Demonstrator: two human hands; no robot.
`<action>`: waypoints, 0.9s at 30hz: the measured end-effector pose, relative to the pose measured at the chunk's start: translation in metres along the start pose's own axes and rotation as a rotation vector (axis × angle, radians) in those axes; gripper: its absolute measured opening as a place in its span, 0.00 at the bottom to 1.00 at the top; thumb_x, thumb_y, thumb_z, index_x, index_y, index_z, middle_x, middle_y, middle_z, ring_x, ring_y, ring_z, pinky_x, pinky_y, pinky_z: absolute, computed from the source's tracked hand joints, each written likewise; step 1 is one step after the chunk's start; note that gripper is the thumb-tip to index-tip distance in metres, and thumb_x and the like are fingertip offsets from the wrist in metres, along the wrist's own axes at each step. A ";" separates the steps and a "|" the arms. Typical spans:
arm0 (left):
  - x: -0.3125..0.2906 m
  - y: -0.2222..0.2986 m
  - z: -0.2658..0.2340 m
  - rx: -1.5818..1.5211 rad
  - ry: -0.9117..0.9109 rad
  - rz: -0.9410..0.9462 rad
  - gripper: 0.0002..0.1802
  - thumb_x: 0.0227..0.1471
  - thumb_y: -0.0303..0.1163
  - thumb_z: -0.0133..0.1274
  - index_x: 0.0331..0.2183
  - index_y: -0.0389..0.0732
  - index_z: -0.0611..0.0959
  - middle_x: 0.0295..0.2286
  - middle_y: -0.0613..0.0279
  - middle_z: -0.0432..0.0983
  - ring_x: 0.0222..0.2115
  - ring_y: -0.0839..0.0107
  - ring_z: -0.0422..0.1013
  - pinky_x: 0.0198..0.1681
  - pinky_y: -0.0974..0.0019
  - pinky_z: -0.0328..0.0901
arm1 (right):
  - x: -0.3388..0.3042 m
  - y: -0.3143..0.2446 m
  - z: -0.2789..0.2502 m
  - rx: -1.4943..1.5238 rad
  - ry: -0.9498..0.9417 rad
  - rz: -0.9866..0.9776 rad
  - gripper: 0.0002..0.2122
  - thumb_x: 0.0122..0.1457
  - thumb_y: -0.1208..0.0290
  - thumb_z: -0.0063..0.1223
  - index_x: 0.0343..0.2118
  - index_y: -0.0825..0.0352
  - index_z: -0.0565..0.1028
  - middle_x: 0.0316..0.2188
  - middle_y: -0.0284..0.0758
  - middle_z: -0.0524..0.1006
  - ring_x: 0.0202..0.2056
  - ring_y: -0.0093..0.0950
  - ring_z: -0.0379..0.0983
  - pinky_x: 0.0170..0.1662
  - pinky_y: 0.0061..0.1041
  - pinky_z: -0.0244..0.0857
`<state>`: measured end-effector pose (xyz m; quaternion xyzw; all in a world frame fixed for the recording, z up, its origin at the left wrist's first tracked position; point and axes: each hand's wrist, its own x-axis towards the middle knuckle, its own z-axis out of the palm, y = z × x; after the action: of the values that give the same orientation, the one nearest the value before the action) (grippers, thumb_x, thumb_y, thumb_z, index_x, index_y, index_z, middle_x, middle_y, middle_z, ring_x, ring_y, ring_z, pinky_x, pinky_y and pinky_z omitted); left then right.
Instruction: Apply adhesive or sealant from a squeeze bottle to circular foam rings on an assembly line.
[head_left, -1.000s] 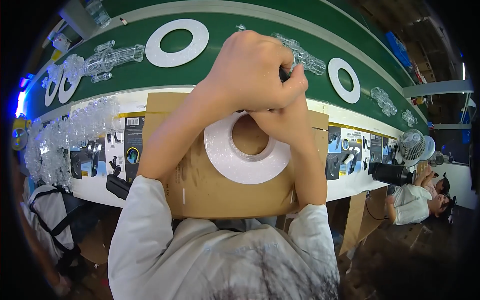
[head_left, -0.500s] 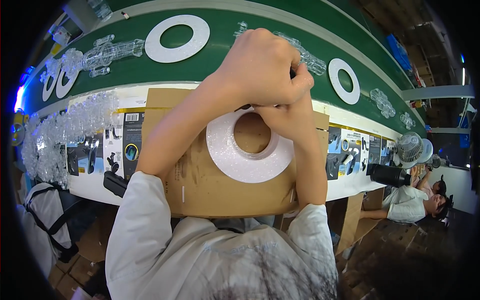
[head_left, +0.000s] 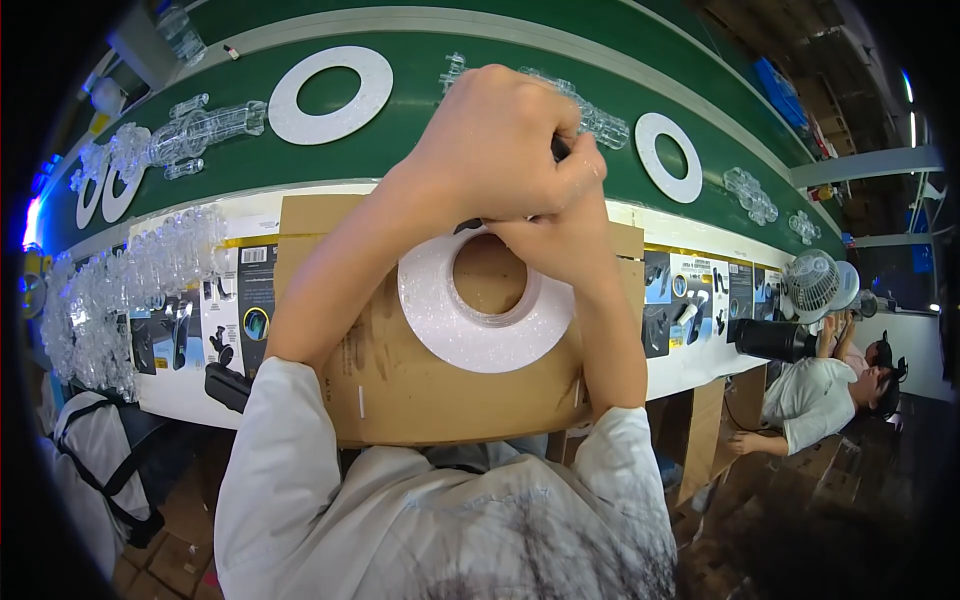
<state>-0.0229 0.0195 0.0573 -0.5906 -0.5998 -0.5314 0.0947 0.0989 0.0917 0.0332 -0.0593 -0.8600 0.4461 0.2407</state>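
Note:
My left hand [head_left: 500, 140] is closed in a fist around a black object [head_left: 560, 148], of which only a small bit shows between the fingers. Directly below and against it, my right hand [head_left: 555, 225] is also closed, with a dark piece peeking out beside its thumb. The object's kind is hidden by the fingers. Both hands are over the far edge of a white, glittery ring [head_left: 480, 345] with a deep inner rim. This ring lies flat on a brown cardboard box [head_left: 400, 410] in front of me, and the hands cover its far part.
Beyond the box runs a green conveyor belt [head_left: 400, 150] carrying white rings [head_left: 330, 95] and clear plastic parts [head_left: 215, 135]. A heap of clear parts [head_left: 95, 320] stands at left. To the right are a fan [head_left: 812, 282], a black cylinder [head_left: 770, 340] and a seated co-worker [head_left: 815, 405].
My view has shifted slightly, so most things appear a little further left. Both hands stay clasped together above the ring. The co-worker at right has turned the head and moved an arm.

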 end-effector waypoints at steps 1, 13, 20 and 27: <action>0.001 0.004 -0.001 -0.006 0.002 -0.005 0.11 0.37 0.32 0.56 0.15 0.36 0.77 0.13 0.55 0.69 0.13 0.59 0.64 0.17 0.63 0.60 | -0.001 -0.001 -0.002 -0.073 -0.013 -0.007 0.26 0.43 0.75 0.69 0.45 0.73 0.69 0.38 0.38 0.77 0.39 0.27 0.76 0.40 0.28 0.72; 0.002 0.000 0.009 0.012 0.115 0.150 0.09 0.34 0.29 0.58 0.13 0.38 0.75 0.12 0.60 0.67 0.11 0.63 0.62 0.14 0.65 0.57 | 0.001 0.000 -0.002 0.024 0.158 -0.119 0.10 0.43 0.76 0.64 0.27 0.72 0.75 0.22 0.36 0.79 0.25 0.27 0.77 0.29 0.24 0.70; 0.001 -0.003 0.010 0.005 0.122 0.162 0.08 0.32 0.29 0.57 0.12 0.37 0.75 0.12 0.59 0.67 0.11 0.62 0.62 0.14 0.64 0.57 | 0.001 0.006 -0.002 0.052 0.127 -0.106 0.09 0.43 0.77 0.63 0.27 0.73 0.74 0.20 0.37 0.78 0.24 0.26 0.77 0.28 0.24 0.70; 0.000 -0.003 0.008 0.014 0.097 0.131 0.08 0.32 0.28 0.56 0.12 0.36 0.75 0.11 0.57 0.67 0.11 0.60 0.61 0.15 0.63 0.58 | 0.002 0.006 -0.001 0.052 0.101 -0.120 0.08 0.44 0.77 0.61 0.26 0.73 0.74 0.20 0.37 0.78 0.24 0.26 0.77 0.27 0.24 0.70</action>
<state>-0.0211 0.0267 0.0523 -0.6015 -0.5584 -0.5477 0.1624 0.0965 0.0967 0.0297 -0.0240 -0.8370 0.4494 0.3113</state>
